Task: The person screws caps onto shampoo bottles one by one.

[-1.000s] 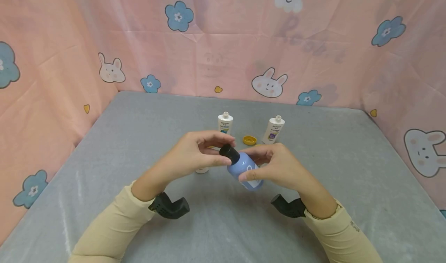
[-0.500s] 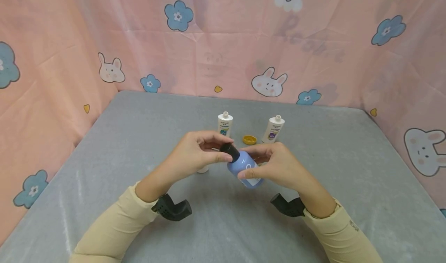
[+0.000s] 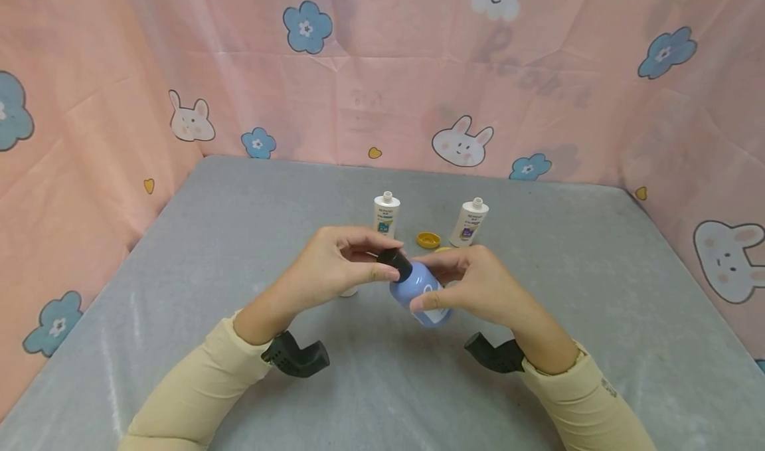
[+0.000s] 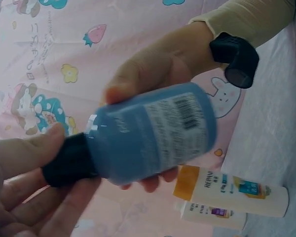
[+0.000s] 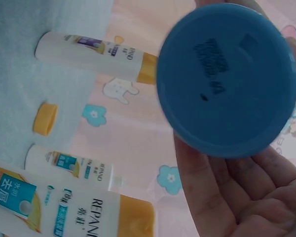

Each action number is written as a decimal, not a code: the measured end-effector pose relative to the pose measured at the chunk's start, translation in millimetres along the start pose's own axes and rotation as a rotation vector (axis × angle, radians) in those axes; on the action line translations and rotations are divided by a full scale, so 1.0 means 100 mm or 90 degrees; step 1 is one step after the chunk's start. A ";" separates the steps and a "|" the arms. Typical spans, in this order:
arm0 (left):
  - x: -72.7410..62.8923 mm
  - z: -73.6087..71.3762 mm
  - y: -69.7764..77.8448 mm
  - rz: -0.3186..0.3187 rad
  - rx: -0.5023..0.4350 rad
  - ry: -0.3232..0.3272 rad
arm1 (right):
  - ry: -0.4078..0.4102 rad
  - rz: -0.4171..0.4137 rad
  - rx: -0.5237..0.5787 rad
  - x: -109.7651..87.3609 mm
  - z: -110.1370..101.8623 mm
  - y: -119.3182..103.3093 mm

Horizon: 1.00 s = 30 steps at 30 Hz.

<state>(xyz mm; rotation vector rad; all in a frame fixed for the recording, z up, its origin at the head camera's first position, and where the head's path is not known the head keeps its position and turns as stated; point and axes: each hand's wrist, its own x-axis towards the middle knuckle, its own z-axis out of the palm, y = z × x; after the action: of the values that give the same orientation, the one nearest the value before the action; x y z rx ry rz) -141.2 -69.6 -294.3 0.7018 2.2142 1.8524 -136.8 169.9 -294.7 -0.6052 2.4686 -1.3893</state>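
A blue bottle [image 3: 418, 291] with a black cap [image 3: 396, 263] is held tilted above the table, its cap toward the left hand. Thumb and fingers of my left hand [image 3: 329, 265] pinch the cap. My right hand [image 3: 472, 285] grips the bottle's body, thumb on the near side. A label with a barcode shows on the blue bottle [image 4: 148, 133] in the left wrist view. In the right wrist view, its round base [image 5: 227, 81] faces the camera, with the fingers of my right hand [image 5: 241, 192] behind it.
Two uncapped white bottles, one left [image 3: 386, 213] and one right [image 3: 469, 223], stand behind the hands. A loose yellow cap [image 3: 427, 240] lies between them. White bottles with yellow caps, a teal-labelled one [image 5: 84, 212] and a purple-labelled one [image 5: 98, 59], stand nearby. A pink curtain [image 3: 370, 79] surrounds the table.
The left wrist has shifted slightly right, and the left thumb now lies a little further over the black cap. The right hand and the blue bottle are almost where they were.
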 end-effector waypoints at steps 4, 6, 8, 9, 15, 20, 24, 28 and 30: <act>0.00 0.03 -0.01 0.046 -0.011 0.013 | -0.001 -0.012 0.011 -0.02 -0.03 -0.01; -0.01 0.04 -0.02 0.076 -0.012 0.014 | -0.009 -0.018 0.016 -0.02 -0.04 -0.01; -0.01 0.05 -0.02 0.105 -0.013 0.012 | -0.021 -0.020 0.025 -0.02 -0.06 -0.01; -0.01 0.05 -0.03 0.116 -0.018 0.009 | -0.029 -0.022 0.032 -0.02 -0.06 -0.01; -0.01 0.04 -0.05 0.147 -0.037 -0.013 | -0.079 -0.038 0.081 0.00 -0.08 0.04; 0.01 0.03 -0.06 0.133 -0.050 -0.031 | -0.118 -0.038 0.117 0.01 -0.10 0.07; 0.03 0.01 -0.07 0.075 -0.087 -0.023 | -0.115 -0.026 0.142 0.02 -0.10 0.07; 0.04 0.00 -0.04 0.022 -0.094 -0.016 | -0.090 -0.006 0.152 0.03 -0.08 0.06; 0.03 -0.02 -0.03 0.012 -0.078 -0.018 | -0.082 0.003 0.153 0.03 -0.06 0.05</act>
<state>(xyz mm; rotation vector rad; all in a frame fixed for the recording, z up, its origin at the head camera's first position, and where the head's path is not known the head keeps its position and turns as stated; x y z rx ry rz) -145.5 -70.0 -295.9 0.7248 2.0629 1.9550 -143.3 175.3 -296.2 -0.6127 2.1615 -1.5616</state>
